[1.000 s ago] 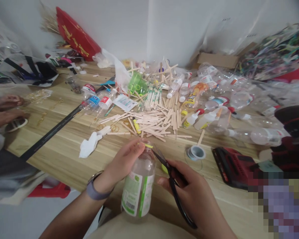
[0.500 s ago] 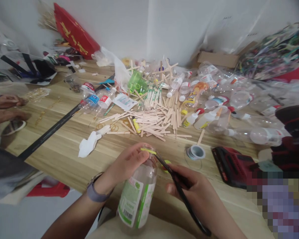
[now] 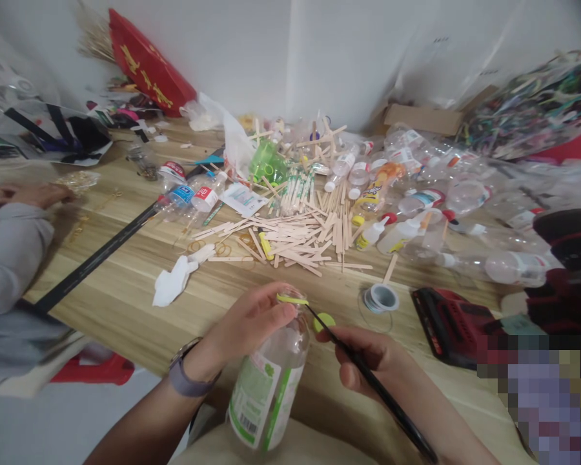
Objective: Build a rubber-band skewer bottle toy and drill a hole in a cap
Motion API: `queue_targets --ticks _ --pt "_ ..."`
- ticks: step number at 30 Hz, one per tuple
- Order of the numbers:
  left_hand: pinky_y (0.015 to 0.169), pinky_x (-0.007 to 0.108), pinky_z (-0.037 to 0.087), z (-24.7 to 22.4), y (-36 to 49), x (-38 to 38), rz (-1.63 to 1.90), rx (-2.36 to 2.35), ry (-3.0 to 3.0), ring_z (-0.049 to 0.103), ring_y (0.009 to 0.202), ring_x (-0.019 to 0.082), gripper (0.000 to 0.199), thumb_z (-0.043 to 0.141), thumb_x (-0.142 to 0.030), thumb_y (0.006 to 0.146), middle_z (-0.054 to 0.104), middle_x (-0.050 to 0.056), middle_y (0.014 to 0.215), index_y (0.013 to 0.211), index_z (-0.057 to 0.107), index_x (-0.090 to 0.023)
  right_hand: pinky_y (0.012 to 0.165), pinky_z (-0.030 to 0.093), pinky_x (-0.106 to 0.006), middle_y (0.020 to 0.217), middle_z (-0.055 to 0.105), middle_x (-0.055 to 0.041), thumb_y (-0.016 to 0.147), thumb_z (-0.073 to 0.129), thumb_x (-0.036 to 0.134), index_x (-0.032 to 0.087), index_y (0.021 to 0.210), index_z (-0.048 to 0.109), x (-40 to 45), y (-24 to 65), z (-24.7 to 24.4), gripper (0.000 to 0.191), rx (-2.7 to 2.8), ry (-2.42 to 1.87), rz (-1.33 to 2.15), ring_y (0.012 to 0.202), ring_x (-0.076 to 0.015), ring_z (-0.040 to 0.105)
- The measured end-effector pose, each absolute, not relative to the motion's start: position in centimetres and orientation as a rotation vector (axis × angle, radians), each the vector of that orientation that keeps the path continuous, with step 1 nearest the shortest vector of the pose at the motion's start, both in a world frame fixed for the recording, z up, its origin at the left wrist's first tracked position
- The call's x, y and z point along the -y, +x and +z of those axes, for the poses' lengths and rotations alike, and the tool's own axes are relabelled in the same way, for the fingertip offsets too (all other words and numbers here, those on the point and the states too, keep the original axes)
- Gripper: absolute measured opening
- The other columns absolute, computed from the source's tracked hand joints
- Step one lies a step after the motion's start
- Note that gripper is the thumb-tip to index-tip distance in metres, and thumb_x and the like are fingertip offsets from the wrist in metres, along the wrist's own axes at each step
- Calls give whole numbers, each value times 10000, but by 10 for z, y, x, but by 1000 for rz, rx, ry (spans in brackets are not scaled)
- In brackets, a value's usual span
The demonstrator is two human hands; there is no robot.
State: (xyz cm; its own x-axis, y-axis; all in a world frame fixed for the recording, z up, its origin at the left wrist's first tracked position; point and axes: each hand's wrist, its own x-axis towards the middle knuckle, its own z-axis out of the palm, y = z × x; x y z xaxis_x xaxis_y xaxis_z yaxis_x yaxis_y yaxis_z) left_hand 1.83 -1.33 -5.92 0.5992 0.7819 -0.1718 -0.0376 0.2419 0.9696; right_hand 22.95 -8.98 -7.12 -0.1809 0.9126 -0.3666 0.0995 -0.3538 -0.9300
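A clear plastic bottle [image 3: 266, 387] with a green and white label stands tilted in front of me, its lower end near my lap. My left hand [image 3: 252, 326] is closed around its neck, just below the mouth. A yellow-green ring [image 3: 292, 299] sits around the neck. In my right hand [image 3: 372, 355] is a slim, long black tool [image 3: 368, 371] with a pointed tip; I cannot make out its exact kind. That tip touches or nearly touches the ring's right side. Behind the tool, a yellow-green cap [image 3: 324, 322] lies on the table.
Wooden sticks [image 3: 300, 239], plastic bottles [image 3: 465, 194] and glue bottles [image 3: 399, 232] cover the table's far side. A wire spool [image 3: 381, 298] and a red-black power tool [image 3: 455, 326] lie right. At left are crumpled tissue [image 3: 174, 281], a black bar [image 3: 101, 255] and another person's hand [image 3: 43, 194].
My right hand and the black tool have shifted slightly right, showing more of the cap. The bottle's neck has moved slightly right and down. The other person's arm has come further forward.
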Motion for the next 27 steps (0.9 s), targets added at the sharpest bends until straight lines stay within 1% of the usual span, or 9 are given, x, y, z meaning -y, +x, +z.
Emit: queue_targets --ticks 3,6,10,12,15,18,21,23,27 --pt "640 246 436 -60 20 13 646 -725 1159 590 708 153 390 690 -541 778 642 13 802 920 641 -181 515 325 -238 608 510 25 633 779 396 177 925 780 89 225 -57 365 1262 -1522 1491 550 -122 409" --pt "680 257 461 -58 21 10 684 -685 1093 620 755 170 454 712 -577 751 681 36 843 947 662 -171 526 399 -264 632 590 -6 597 744 434 177 882 783 87 217 -39 386 1318 -1701 1301 594 -176 501" --pt "710 251 480 -51 18 3 724 -680 993 659 781 173 404 728 -489 784 725 68 850 996 697 -146 529 441 -275 660 651 -20 624 719 451 191 935 774 86 209 -32 409 1398 -1787 1051 590 -197 558" --pt "702 257 491 -49 14 -1 759 -688 920 675 762 177 431 752 -445 775 741 81 856 1079 678 -148 513 438 -261 657 655 -14 644 727 442 202 947 771 88 208 -37 389 1421 -1775 978 573 -186 563" --pt "710 279 508 -51 10 -3 786 -690 839 695 789 200 511 780 -415 754 754 99 926 1178 623 -177 499 425 -246 648 643 -2 675 732 437 213 965 764 89 207 -45 368 1438 -1791 897 552 -167 547" --pt "716 266 510 -57 11 2 774 -707 819 694 811 194 431 757 -399 784 748 84 969 1146 647 -191 476 408 -249 646 636 -6 691 728 439 210 958 762 91 207 -49 354 1494 -1793 815 525 -163 528" --pt "671 230 498 -63 14 10 815 -748 852 684 766 162 365 711 -410 831 746 56 956 1133 672 -207 483 423 -251 656 628 -8 720 726 442 208 983 754 94 209 -52 354 1537 -1780 785 529 -164 528" --pt "661 224 497 -66 17 13 832 -760 861 686 771 162 368 687 -424 852 753 56 946 1155 660 -218 493 434 -249 670 626 -9 737 726 429 208 1009 748 96 210 -53 351 1547 -1776 782 545 -165 538" --pt "697 242 509 -71 20 18 829 -752 837 693 814 180 378 653 -441 876 759 76 930 1166 634 -198 508 448 -241 723 637 -23 761 702 377 202 1011 749 99 211 -58 309 1589 -1752 762 581 -166 566"
